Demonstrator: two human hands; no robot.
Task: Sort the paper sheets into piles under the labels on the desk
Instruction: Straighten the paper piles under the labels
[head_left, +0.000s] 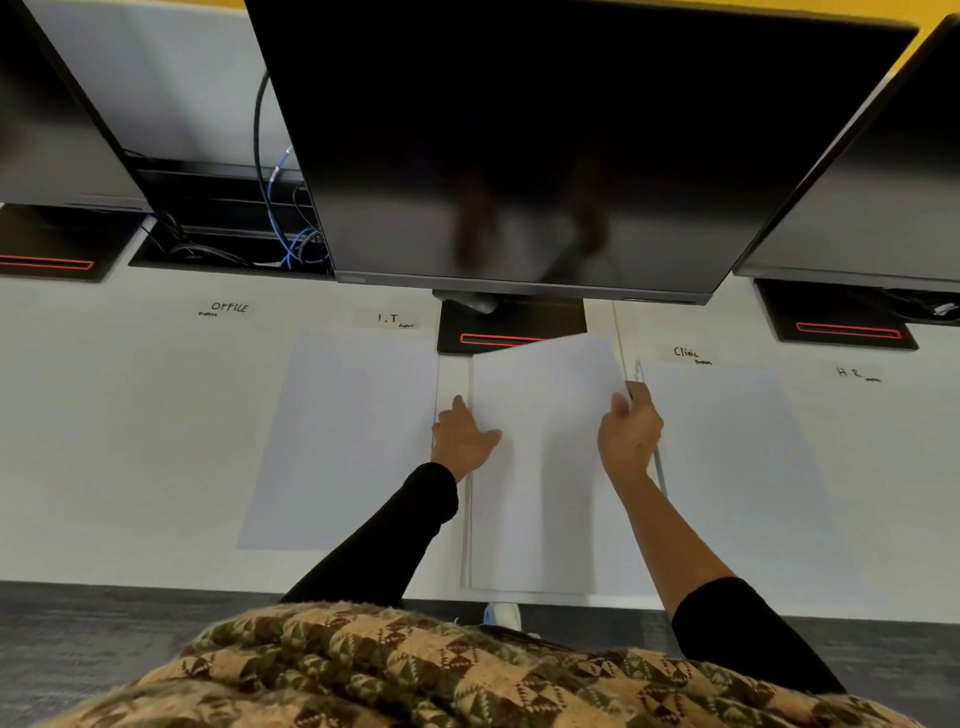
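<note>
A white counter (130, 441) fills the width of the view. Above its centre hangs the middle monitor (545, 145), dark and switched off. A second dark monitor (47, 130) stands to the left of the middle monitor and a third (893, 197) to its right.

Directly below the middle monitor, running toward the near edge of the counter, lies the unsorted stack of paper sheets (524, 545). Below and left of the middle monitor one white sheet (348, 441) lies flat. Below and right of the middle monitor another white sheet (727, 457) lies flat as well.

The top sheet (550, 379) of the stack is raised and tilted. Its far edge overlaps the black stand base (511, 322) of the middle monitor.

The hands are apart, one on each side of the stack, below the middle monitor. The left hand (462, 436) rests with fingers spread on the stack's left edge. The right hand (628, 431) pinches the right edge of the top sheet between thumb and fingers.

Four small handwritten labels sit on the counter below the middle monitor's lower edge. OFFICE (228, 307) is far left of it and I.T (388, 318) is just left, above the flat left sheet. Clinic (685, 352) is just right, above the flat right sheet. H.R (852, 372) is farther right.
</note>
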